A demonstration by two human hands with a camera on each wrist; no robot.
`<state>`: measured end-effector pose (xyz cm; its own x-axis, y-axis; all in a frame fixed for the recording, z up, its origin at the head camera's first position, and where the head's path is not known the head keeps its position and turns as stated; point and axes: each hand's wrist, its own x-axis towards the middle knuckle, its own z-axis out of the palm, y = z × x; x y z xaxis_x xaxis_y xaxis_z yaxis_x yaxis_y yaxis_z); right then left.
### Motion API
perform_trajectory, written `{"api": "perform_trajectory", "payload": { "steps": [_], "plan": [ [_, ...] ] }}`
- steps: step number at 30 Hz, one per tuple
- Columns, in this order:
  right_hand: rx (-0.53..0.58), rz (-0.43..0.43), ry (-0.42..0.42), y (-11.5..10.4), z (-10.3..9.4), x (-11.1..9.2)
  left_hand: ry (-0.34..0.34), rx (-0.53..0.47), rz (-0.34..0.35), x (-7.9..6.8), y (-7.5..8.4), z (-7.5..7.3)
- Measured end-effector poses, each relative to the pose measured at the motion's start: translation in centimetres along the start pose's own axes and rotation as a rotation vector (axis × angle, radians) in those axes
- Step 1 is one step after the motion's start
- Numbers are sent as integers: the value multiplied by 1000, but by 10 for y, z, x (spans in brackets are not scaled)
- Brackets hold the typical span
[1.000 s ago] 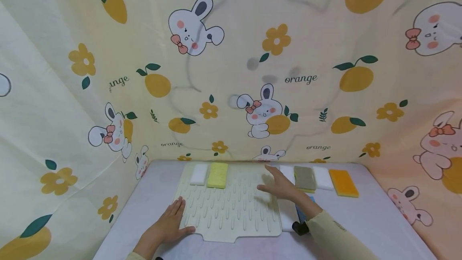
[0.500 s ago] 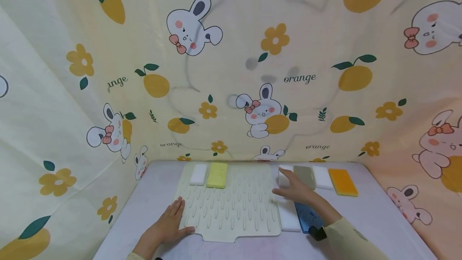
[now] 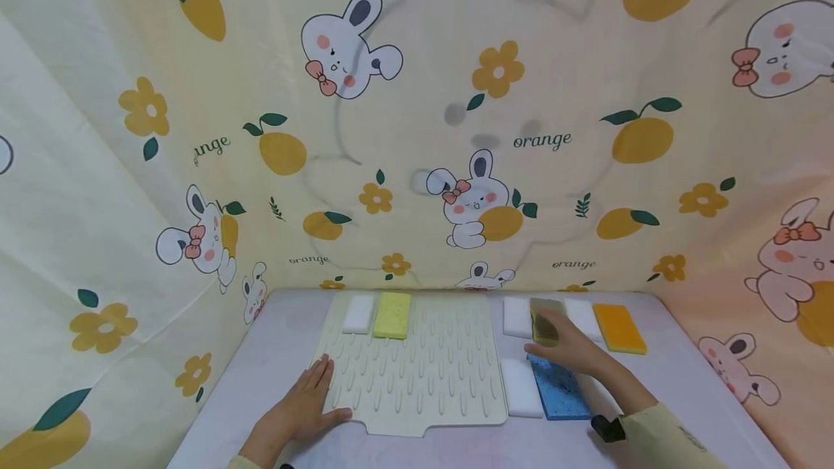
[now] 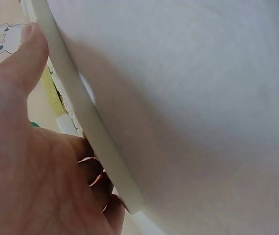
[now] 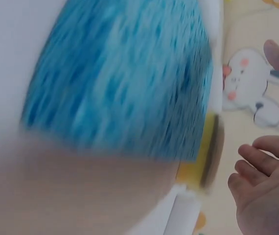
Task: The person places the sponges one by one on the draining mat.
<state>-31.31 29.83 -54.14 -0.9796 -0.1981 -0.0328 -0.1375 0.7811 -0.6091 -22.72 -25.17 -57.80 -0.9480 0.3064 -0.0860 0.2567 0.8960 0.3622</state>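
A cream ridged mat [image 3: 417, 389] lies flat on the table. My left hand [image 3: 302, 400] rests along its left edge, fingers straight; in the left wrist view, the thumb and fingertips meet the mat's rim [image 4: 83, 100]. On the mat's far left sit a white sponge [image 3: 359, 315] and a yellow sponge [image 3: 392, 316]. My right hand [image 3: 573, 349] hovers with fingers spread over a yellow sponge with a grey-green top [image 3: 546, 304], holding nothing. Below that hand lies a speckled blue sponge [image 3: 560, 393], which looms large and blurred in the right wrist view.
Right of the mat are white sponges, one [image 3: 521, 389] beside the blue one, another [image 3: 517, 317] farther back and a third [image 3: 582, 318] partly behind my right hand. An orange sponge [image 3: 620, 328] lies at far right. A printed curtain [image 3: 417, 129] encloses the table.
My right hand has moved rightward from above the mat, past the back white sponge, to the grey-topped sponge. More of the blue sponge is uncovered. My left hand has stayed put.
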Motion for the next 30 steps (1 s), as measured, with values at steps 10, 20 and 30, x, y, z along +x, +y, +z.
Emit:
{"api": "perform_trajectory", "payload": {
  "steps": [10, 20, 30],
  "plan": [
    [-1, 36, 46, 32, -27, -11, -17, -1, -15, -2, 8, -7],
    [-31, 47, 84, 64, -53, -18, -25, 22, -33, -3, 11, -9],
    [-114, 48, 50, 101, -76, -26, -34, 51, -47, -2, 13, -11]
  ]
}}
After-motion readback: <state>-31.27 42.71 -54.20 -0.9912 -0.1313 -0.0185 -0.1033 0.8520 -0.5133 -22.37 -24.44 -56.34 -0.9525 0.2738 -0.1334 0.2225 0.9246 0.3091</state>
